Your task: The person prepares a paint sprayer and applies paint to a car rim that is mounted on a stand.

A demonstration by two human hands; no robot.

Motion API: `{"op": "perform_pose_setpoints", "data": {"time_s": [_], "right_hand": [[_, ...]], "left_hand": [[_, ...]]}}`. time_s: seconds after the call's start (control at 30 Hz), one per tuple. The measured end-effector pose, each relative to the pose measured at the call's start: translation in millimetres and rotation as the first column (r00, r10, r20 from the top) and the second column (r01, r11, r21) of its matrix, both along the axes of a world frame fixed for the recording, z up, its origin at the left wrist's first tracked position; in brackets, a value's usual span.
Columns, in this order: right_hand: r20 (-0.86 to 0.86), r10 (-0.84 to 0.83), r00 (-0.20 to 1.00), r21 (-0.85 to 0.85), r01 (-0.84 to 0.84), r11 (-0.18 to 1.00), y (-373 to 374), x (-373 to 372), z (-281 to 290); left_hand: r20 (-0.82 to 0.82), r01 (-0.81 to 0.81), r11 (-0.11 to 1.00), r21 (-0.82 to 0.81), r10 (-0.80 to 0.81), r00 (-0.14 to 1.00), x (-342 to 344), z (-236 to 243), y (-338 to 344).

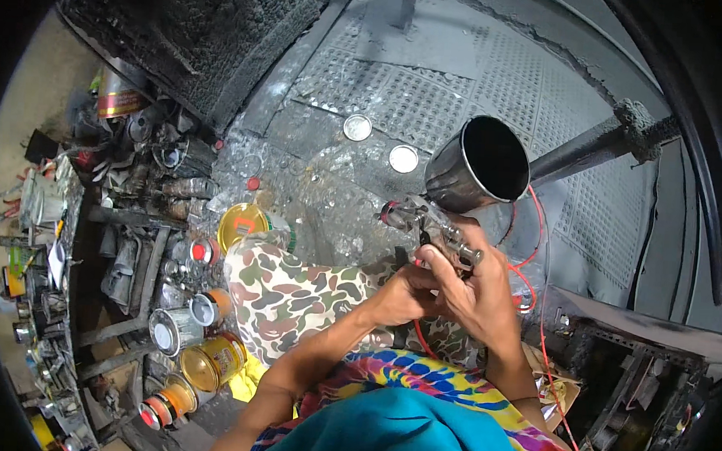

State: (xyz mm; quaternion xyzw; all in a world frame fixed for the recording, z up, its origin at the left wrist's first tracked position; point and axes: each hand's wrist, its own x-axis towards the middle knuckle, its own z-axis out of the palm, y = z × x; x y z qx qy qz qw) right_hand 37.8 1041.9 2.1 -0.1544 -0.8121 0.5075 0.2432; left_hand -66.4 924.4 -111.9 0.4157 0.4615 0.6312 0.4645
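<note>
A metal paint spray gun [429, 223] is held in front of me, its reddish nozzle end toward the left. A large dark cup [468, 170] with a shiny rim sits at its far side and looks attached to it. My right hand [480, 286] is closed around the gun's body, the thumb lying across it. Just below, my left hand [410, 296] is closed at the gun's lower part; its fingertips are partly hidden behind the right hand. A red air hose [422, 338] shows beneath my left hand.
Paint cans, among them a yellow-lidded can [241, 225] and a gold tin [208, 361], crowd the left by a cluttered shelf [115, 326]. Two round lids [357, 127] lie on the stained floor. A grey-coated pole [585, 148] stands right; another red hose stretch [543, 336] trails beside me.
</note>
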Motion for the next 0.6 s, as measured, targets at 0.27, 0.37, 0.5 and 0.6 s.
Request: {"op": "perform_pose_setpoints", "data": {"time_s": [0.27, 0.37, 0.5, 0.6], "right_hand": [[-0.041, -0.043, 0.998, 0.055, 0.045, 0.997, -0.2, -3.2, -15.4], [-0.079, -0.059, 0.995, -0.039, 0.056, 0.998, -2.4, -8.6, -22.2], [-0.013, -0.071, 0.997, -0.039, 0.071, 0.997, -2.3, -9.3, -17.0], [0.02, -0.118, 0.993, -0.1, 0.119, 0.988, -2.7, -11.8, -14.3]], "left_hand": [[0.083, -0.01, 1.0, -0.026, 0.012, 0.997, 5.2, -6.8, -0.2], [0.156, 0.031, 0.999, 0.011, -0.032, 0.987, 5.0, -7.8, -0.3], [0.107, 0.031, 0.999, -0.005, -0.03, 0.994, 2.9, -12.1, -0.1], [0.187, 0.064, 0.995, -0.076, -0.049, 0.981, 3.1, -16.4, 0.3]]}}
